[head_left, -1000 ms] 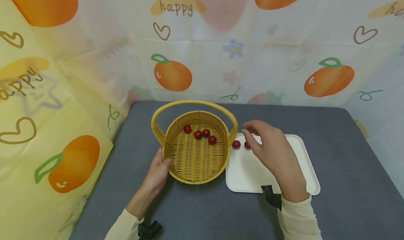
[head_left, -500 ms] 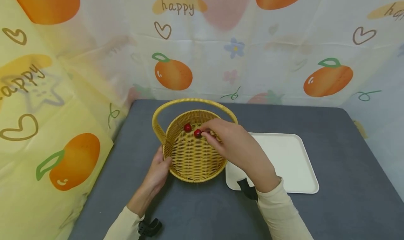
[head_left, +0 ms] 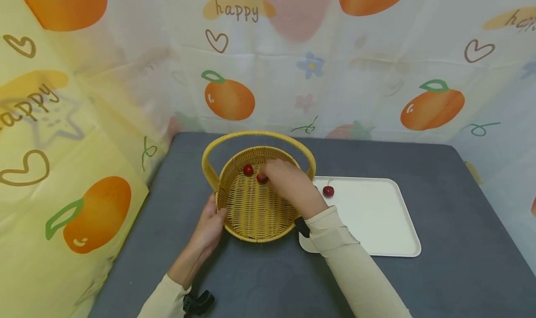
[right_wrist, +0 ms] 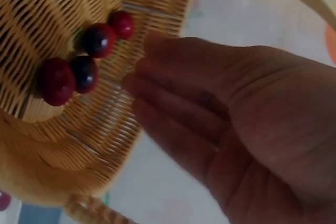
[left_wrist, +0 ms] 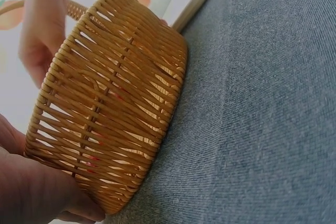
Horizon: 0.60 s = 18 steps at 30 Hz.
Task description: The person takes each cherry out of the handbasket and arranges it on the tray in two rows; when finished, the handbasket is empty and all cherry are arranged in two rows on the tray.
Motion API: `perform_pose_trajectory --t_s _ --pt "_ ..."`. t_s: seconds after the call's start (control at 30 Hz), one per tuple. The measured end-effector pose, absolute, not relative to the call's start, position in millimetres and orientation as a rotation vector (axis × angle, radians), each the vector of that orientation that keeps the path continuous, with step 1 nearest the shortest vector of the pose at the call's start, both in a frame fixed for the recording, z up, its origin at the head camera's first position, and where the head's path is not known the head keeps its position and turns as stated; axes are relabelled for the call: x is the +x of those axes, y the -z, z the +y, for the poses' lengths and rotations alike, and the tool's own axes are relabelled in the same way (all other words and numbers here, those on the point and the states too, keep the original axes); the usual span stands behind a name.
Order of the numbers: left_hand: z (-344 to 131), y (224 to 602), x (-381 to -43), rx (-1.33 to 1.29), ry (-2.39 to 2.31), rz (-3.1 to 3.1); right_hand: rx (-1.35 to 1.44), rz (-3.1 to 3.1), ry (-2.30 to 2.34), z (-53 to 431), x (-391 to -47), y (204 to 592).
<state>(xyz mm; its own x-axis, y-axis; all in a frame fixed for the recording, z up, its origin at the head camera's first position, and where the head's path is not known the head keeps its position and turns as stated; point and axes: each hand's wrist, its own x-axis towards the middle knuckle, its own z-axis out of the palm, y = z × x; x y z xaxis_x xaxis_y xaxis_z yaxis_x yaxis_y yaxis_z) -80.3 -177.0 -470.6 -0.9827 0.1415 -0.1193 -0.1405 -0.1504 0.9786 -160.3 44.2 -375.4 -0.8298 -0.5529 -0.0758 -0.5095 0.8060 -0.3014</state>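
A yellow wicker basket (head_left: 259, 215) with an arched handle is tilted toward the viewer. My left hand (head_left: 211, 222) grips its left rim, the thumb inside and the fingers beneath. My right hand (head_left: 289, 183) reaches over the right side of the basket, covering part of the inside. In the right wrist view its fingertips are drawn together near several cherries (right_wrist: 56, 81) in the basket. No fruit shows between those fingertips, though the space inside them is dark. One cherry (head_left: 248, 169) lies by the back wall. Another cherry (head_left: 328, 191) with a stem lies on the white tray (head_left: 372, 225).
The tray lies just right of the basket on a grey tabletop (head_left: 444, 215). A printed cloth (head_left: 360, 67) hangs behind the table, and yellowish cloth (head_left: 96, 136) hangs at the left. The basket handle (head_left: 259, 133) arches above the back of the basket.
My right hand has moved left from above the tray to the basket, then lower into it. One tray cherry shows again; the other spot is behind my wrist. The left hand keeps its grip.
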Motion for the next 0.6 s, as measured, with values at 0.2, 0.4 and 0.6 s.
perform_pose_trajectory --t_s 0.2,0.4,0.6 --pt "-177.1 472.3 -80.3 0.008 -2.272 1.899 -0.68 2.765 0.33 44.5 -171.6 391.3" --pt "-175.8 472.9 -80.4 0.013 -2.275 1.9 -0.572 2.76 0.265 47.8 -178.7 395.4" --pt "-176.6 473.4 -80.3 0.021 -2.261 1.924 -0.537 2.749 0.179 44.5 -181.6 395.8"
